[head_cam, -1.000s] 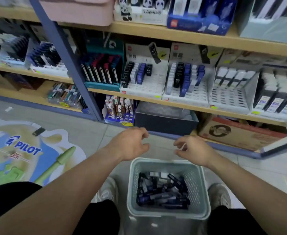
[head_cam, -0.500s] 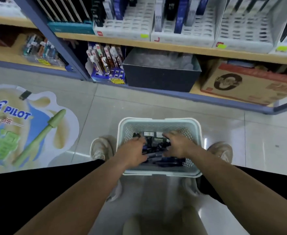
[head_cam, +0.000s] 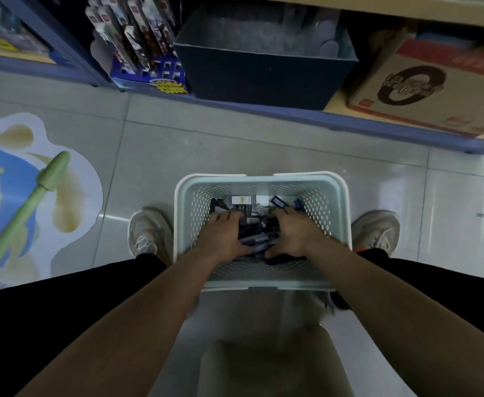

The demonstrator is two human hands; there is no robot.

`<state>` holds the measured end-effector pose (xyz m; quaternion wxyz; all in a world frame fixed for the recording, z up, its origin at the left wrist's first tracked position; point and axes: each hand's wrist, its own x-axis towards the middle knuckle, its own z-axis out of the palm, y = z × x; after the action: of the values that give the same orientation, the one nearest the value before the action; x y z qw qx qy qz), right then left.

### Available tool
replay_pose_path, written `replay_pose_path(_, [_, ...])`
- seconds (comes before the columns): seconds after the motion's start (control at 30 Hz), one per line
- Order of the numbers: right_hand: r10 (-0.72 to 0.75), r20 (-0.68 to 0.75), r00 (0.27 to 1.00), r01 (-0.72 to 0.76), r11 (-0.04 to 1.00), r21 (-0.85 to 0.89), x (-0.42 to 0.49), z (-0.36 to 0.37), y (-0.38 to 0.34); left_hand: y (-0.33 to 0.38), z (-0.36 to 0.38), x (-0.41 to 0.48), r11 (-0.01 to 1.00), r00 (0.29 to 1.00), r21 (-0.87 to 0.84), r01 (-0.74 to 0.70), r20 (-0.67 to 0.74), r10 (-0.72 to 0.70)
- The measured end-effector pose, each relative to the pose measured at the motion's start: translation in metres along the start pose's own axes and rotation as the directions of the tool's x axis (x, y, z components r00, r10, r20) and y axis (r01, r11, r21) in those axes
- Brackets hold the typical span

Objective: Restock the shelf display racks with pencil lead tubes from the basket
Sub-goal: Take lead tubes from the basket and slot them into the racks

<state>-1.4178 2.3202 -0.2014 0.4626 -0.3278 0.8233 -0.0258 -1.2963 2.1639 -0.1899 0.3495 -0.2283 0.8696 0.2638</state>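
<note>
A pale green perforated basket stands on the floor between my feet. It holds several dark blue and black pencil lead tubes, some with white labels. Both hands are down inside it. My left hand lies on the left of the pile with its fingers curled into the tubes. My right hand does the same on the right. The two thumbs close in on a bunch of tubes between them. The display racks are out of view above.
The bottom shelf runs across the top behind a blue edge. It carries a dark bin, a cardboard box and a blue stand of card packs. A pen advert sticker covers the floor on the left.
One second ago both hands hovered above the basket while I faced the racks. They dropped into the basket, my view tilted down, and now they dig deeper into the tubes.
</note>
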Motion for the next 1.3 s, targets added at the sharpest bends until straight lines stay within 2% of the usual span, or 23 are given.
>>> replay_pose_path(0.4, [0.016, 0.039, 0.999, -0.020, 0.996, 0.090, 0.001, -0.002, 0.000, -0.006, 0.003, 0.009, 0.987, 1.000, -0.158, 0.008, 0.020, -0.005])
replay_pose_path(0.57, [-0.027, 0.054, 0.998, 0.021, 0.994, 0.107, 0.001, -0.002, 0.000, -0.004, 0.005, 0.009, 0.999, 0.999, -0.042, -0.020, 0.042, 0.021])
replay_pose_path(0.67, [-0.041, 0.034, 0.999, 0.034, 0.984, 0.176, 0.001, 0.000, -0.001, 0.000, 0.007, 0.008, 0.998, 0.998, 0.049, -0.042, 0.049, 0.040])
replay_pose_path(1.0, [-0.018, -0.056, 0.998, 0.040, 0.909, 0.415, 0.000, -0.001, 0.001, 0.007, 0.008, 0.008, 0.992, 0.985, -0.049, -0.116, 0.125, 0.121])
replay_pose_path(1.3, [-0.057, -0.056, 0.997, 0.077, 0.869, 0.489, -0.004, -0.003, 0.000, 0.009, 0.009, 0.012, 0.990, 0.975, 0.067, -0.125, 0.194, 0.110])
